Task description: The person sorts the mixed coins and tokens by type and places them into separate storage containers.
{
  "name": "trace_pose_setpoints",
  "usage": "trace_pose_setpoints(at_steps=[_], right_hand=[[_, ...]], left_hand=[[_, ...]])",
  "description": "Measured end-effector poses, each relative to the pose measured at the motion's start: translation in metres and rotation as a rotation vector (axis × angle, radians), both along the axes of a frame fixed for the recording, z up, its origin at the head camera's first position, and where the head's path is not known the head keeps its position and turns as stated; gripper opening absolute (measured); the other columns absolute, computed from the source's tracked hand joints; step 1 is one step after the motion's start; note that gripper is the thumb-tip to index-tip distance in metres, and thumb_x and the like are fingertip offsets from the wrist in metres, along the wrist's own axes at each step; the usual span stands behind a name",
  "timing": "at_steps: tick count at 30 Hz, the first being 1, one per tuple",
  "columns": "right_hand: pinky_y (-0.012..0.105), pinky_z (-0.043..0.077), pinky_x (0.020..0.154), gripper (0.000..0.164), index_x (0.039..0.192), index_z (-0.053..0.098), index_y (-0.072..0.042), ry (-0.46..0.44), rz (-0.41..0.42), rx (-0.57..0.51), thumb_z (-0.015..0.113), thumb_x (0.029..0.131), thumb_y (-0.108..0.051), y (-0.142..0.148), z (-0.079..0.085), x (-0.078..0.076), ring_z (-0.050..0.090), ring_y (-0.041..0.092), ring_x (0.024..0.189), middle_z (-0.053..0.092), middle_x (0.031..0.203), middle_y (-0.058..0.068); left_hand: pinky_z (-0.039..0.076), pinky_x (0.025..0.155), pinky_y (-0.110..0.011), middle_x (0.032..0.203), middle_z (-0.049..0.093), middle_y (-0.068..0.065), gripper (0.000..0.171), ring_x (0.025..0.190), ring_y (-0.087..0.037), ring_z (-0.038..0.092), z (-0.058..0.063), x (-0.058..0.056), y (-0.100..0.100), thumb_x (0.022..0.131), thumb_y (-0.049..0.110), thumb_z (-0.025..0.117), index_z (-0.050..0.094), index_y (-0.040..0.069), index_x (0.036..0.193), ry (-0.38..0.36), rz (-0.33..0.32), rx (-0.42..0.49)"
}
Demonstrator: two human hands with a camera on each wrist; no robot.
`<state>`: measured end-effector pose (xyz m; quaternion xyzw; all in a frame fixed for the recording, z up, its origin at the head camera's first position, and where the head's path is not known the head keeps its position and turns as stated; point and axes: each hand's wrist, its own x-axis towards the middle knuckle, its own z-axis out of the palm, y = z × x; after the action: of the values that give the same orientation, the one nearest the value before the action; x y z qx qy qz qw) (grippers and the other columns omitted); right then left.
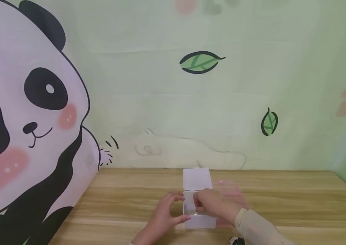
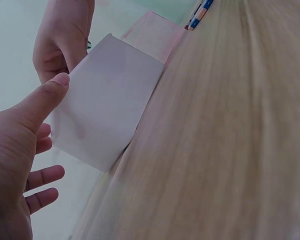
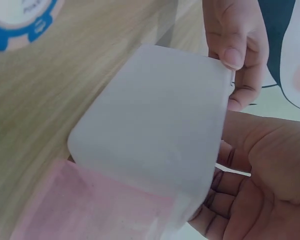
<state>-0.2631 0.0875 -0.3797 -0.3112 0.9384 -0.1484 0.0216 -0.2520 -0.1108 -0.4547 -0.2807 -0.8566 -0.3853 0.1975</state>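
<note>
An open white plastic box (image 1: 199, 222) stands on the wooden table, its lid (image 1: 196, 179) tipped back. At the box's left side, my left hand (image 1: 165, 211) steadies it, thumb on the near rim and forefinger by the back corner. The left wrist view shows the thumb (image 2: 52, 92) at the rim and the lower fingers spread. My right hand (image 1: 211, 203) reaches over the right wall with curled fingers inside the box. Clear, shiny material (image 1: 191, 211) lies in the box beside these fingertips. I cannot tell what the right fingers hold; the box wall hides them in the right wrist view.
A translucent pink box (image 1: 229, 188) stands directly right of the white one, partly behind my right forearm. A blue-and-white poker chip (image 3: 25, 20) appears near the right wrist camera. A black-and-white object (image 1: 237, 241) lies at the near edge of view. A panda-printed backdrop (image 1: 148, 112) rises behind the table.
</note>
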Motion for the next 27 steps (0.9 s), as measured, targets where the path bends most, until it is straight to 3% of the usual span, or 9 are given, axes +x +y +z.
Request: trace_pose_setpoints(at_steps=[11,15,19,27], right_hand=[[0.018,0.038,0.051,0.017,0.073,0.059,-0.012,-0.054,0.011,-0.122,0.069,0.086,-0.017,0.01,0.007,0.011,0.043,0.003,0.057,0.052,0.063,-0.008],[0.022,0.048,0.062,0.012,0.085,0.065,-0.009,0.044,0.061,-0.099,0.069,0.087,-0.02,0.013,0.006,0.016,0.056,0.009,0.069,0.063,0.076,-0.003],[0.027,0.052,0.074,0.023,0.101,0.064,-0.007,0.159,0.079,-0.079,0.069,0.087,-0.024,0.016,0.004,0.021,0.061,0.016,0.084,0.065,0.092,0.004],[0.034,0.053,0.088,0.037,0.116,0.062,-0.011,0.273,-0.001,-0.068,0.066,0.089,-0.035,0.028,0.005,0.035,0.062,0.019,0.104,0.064,0.112,0.004]], left_hand=[[0.047,0.098,-0.044,0.12,0.064,-0.005,0.047,0.115,-0.022,0.058,0.0,-0.002,0.001,0.073,0.033,0.082,0.061,0.011,0.109,0.008,0.014,-0.022],[0.046,0.098,-0.046,0.121,0.064,-0.003,0.049,0.115,-0.022,0.057,0.002,0.0,-0.001,0.073,0.035,0.082,0.061,0.012,0.11,0.002,0.032,-0.041],[0.046,0.096,-0.046,0.119,0.065,-0.002,0.052,0.114,-0.021,0.057,0.005,0.001,-0.001,0.071,0.032,0.084,0.061,0.011,0.113,0.02,0.057,-0.04],[0.048,0.092,-0.046,0.124,0.062,-0.009,0.062,0.117,-0.025,0.055,0.016,0.008,0.009,0.067,0.035,0.085,0.061,0.012,0.119,0.211,0.056,-0.056]])
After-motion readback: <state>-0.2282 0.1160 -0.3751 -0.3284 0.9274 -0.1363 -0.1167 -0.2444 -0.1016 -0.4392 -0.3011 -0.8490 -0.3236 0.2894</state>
